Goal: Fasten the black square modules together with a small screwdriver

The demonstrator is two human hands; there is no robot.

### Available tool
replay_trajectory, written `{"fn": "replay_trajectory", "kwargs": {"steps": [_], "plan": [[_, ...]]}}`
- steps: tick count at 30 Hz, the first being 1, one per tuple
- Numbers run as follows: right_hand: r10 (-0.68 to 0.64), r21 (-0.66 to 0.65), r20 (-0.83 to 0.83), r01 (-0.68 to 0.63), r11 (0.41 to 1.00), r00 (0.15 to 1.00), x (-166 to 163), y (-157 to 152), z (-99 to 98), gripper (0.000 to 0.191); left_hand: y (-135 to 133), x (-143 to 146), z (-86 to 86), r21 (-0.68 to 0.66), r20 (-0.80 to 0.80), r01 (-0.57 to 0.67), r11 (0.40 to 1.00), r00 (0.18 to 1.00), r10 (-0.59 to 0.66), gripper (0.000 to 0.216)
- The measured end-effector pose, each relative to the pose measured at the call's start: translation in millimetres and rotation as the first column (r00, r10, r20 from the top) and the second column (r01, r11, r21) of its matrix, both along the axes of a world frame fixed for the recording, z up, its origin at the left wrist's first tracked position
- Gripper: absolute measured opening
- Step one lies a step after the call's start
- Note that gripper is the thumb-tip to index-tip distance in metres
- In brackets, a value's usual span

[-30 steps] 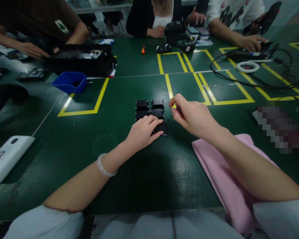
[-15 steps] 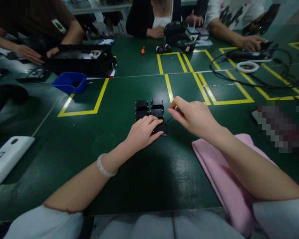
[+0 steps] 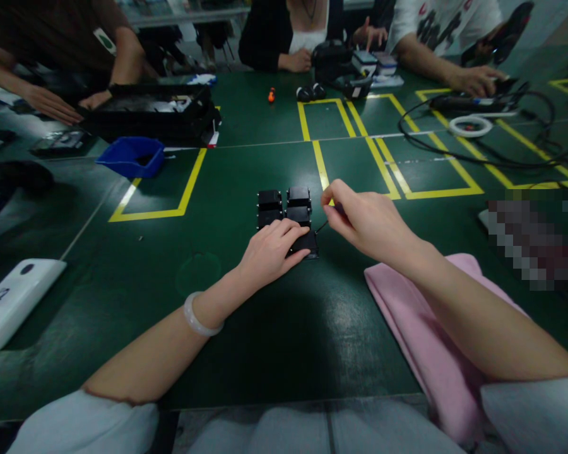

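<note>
L fingers (image 3: pixel 295 233) holding blk boxy unit (image 3: pixel 307 242); R fingers (image 3: pixel 339 224) pinching thin str. rod (image 3: pixel 322 227).

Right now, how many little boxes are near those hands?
5: back left box, back right box, middle left box, middle right box, front box partly under the left hand, possibly hiding more.

Pale grey-blue sleeves and one whitish bangle (image 3: pixel 193 320) are worn.
The left sleeve (image 3: pixel 88 424) is seen at eight o'clock and the right sleeve (image 3: pixel 537 410) at four, both ended well short of the wrists and softly creased; the left hand (image 3: pixel 272 249) and right hand (image 3: pixel 366 217) are bare. The left wrist (image 3: pixel 213 299) is circled by the bangle, which is smooth, rounded and slightly glossy. At six o'clock, similar pale cloth (image 3: pixel 274 435) is shown, crossed by a dark, upright line (image 3: pixel 331 429) towards half past five.
</note>
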State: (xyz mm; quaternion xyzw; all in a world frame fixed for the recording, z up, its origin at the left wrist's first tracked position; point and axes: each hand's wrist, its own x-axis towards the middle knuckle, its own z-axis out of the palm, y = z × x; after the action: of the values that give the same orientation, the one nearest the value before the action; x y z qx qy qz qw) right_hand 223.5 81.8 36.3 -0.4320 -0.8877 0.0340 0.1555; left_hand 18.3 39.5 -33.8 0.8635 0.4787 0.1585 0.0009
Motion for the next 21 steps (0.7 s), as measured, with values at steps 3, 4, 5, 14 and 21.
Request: {"fn": "replay_trajectory", "kwargs": {"steps": [3, 4, 5, 14, 21], "plan": [[0.011, 0.000, -0.020, -0.011, 1.000, 1.000, -0.2, -0.1, 0.1, 0.025, 0.2, 0.1, 0.0, -0.008, 0.001, -0.001, 1.000, 1.000, 0.001, 0.036], [0.013, 0.004, -0.016, -0.013, 1.000, 1.000, -0.3, 0.0, 0.0, 0.026, 0.3, 0.0, -0.1, -0.009, 0.002, 0.000, 1.000, 1.000, 0.000, 0.036], [0.012, 0.010, -0.008, -0.012, 1.000, 1.000, -0.3, 0.2, -0.2, 0.027, 0.3, 0.0, -0.2, -0.010, 0.004, 0.001, 1.000, 1.000, -0.001, 0.036], [0.019, 0.021, -0.009, -0.019, 1.000, 1.000, -0.8, 0.2, -1.8, 0.025, -0.5, 0.1, -0.1, -0.016, -0.001, -0.003, 1.000, 1.000, 0.003, 0.036], [0.019, 0.042, 0.012, -0.020, 0.999, 1.000, -0.2, 0.6, -2.4, 0.029, -0.1, 0.0, -0.3, -0.006, -0.003, 0.003, 1.000, 1.000, -0.003, 0.035]]}}
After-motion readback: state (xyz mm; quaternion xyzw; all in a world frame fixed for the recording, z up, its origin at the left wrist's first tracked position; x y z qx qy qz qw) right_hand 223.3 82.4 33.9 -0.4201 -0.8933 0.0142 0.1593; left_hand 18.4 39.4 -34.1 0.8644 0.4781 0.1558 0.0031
